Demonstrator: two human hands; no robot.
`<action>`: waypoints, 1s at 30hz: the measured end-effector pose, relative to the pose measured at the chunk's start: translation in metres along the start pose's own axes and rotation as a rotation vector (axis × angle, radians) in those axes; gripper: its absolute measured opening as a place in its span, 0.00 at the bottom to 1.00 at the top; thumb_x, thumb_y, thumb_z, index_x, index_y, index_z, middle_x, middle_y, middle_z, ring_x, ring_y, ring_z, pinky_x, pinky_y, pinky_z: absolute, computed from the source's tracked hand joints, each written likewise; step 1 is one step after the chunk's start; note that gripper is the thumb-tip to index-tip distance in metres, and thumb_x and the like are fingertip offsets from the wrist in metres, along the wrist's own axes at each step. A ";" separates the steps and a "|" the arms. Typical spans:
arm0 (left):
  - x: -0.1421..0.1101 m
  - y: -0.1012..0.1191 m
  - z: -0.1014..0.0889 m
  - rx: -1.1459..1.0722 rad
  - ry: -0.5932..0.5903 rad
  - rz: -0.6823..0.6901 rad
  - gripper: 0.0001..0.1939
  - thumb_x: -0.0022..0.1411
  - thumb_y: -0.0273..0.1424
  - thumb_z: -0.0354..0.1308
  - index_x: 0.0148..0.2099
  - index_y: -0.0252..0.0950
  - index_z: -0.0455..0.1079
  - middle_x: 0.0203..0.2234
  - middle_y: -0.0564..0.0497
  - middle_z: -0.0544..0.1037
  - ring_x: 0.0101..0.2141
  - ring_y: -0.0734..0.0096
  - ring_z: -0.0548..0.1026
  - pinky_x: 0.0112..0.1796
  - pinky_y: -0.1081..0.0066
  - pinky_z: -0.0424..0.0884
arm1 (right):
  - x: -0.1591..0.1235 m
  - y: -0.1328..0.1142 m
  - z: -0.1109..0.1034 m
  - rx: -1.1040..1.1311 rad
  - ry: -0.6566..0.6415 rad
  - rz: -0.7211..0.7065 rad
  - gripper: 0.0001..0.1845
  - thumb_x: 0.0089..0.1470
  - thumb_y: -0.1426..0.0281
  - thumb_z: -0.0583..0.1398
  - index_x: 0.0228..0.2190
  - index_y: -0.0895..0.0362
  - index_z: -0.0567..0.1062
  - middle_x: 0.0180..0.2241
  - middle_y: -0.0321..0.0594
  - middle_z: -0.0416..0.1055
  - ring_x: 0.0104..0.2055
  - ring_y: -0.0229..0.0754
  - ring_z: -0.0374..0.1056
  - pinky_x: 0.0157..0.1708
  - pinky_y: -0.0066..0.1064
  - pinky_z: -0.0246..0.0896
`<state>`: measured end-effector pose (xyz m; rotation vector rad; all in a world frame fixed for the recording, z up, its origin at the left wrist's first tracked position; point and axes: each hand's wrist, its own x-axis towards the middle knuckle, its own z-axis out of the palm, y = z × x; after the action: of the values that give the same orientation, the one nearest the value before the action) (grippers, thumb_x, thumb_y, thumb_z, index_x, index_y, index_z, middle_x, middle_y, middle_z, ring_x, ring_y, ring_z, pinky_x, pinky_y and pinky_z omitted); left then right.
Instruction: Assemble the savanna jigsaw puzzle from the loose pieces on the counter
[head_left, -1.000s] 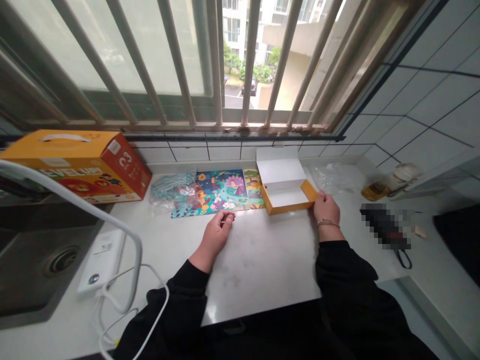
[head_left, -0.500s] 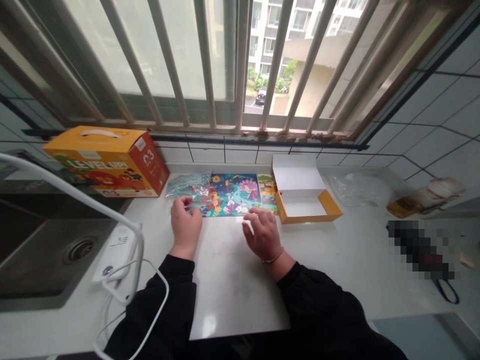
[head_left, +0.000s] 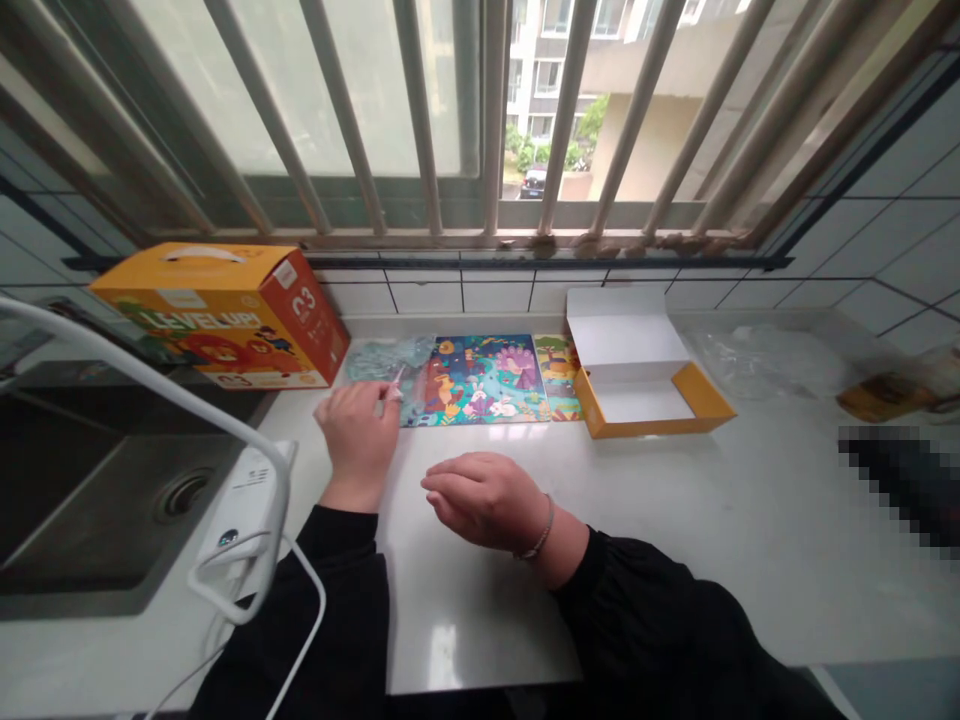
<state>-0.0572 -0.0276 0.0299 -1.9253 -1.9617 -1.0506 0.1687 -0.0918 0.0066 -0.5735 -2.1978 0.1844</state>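
Observation:
My left hand (head_left: 358,435) is closed, its thumb and fingers pinching the near edge of a clear plastic bag (head_left: 375,358) with pale teal pieces inside. Beside the bag, a colourful puzzle picture (head_left: 487,380) with rabbits and other animals lies flat, partly covered by the bag. My right hand (head_left: 484,500) hovers over the counter in front of the picture, fingers loosely stretched to the left and nothing visible in them. A second picture with a yellow tree scene (head_left: 556,375) shows between the puzzle picture and an open yellow box (head_left: 652,415) with a white inside.
A large orange carton (head_left: 225,320) with a handle stands at the back left, next to the sink (head_left: 112,520). A white device (head_left: 247,500) and white cable arm (head_left: 172,375) are near my left sleeve. Crumpled clear plastic (head_left: 765,360) lies at the right.
My right hand has moved left and nearer to me, its fingers drawn closer together. My left hand now pinches the bag's edge, which has bunched up at the fingertips. The view has shifted slightly.

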 end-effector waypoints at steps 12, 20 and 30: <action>-0.027 0.053 -0.020 -0.647 -0.301 0.294 0.15 0.76 0.37 0.55 0.50 0.39 0.83 0.40 0.47 0.88 0.44 0.60 0.84 0.51 0.62 0.78 | -0.017 0.039 -0.003 -0.291 0.022 0.554 0.24 0.71 0.77 0.55 0.64 0.59 0.76 0.55 0.58 0.82 0.61 0.55 0.78 0.63 0.50 0.76; -0.005 0.007 0.010 -0.112 -0.359 -0.411 0.27 0.72 0.46 0.54 0.59 0.32 0.79 0.51 0.32 0.86 0.54 0.40 0.82 0.56 0.51 0.74 | -0.022 0.044 -0.001 -0.211 -0.114 0.450 0.17 0.69 0.73 0.63 0.56 0.54 0.82 0.51 0.50 0.85 0.52 0.51 0.82 0.54 0.40 0.80; -0.021 0.023 0.022 -0.496 -0.510 -0.342 0.22 0.68 0.52 0.60 0.46 0.40 0.83 0.35 0.48 0.87 0.38 0.55 0.82 0.38 0.65 0.70 | -0.039 0.065 0.007 -0.250 0.053 0.493 0.20 0.71 0.67 0.64 0.61 0.55 0.78 0.59 0.56 0.79 0.63 0.58 0.73 0.66 0.57 0.73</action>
<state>-0.0260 -0.0337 0.0089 -2.3486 -2.5693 -1.3374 0.2068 -0.0516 -0.0464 -1.2431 -2.0051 0.1494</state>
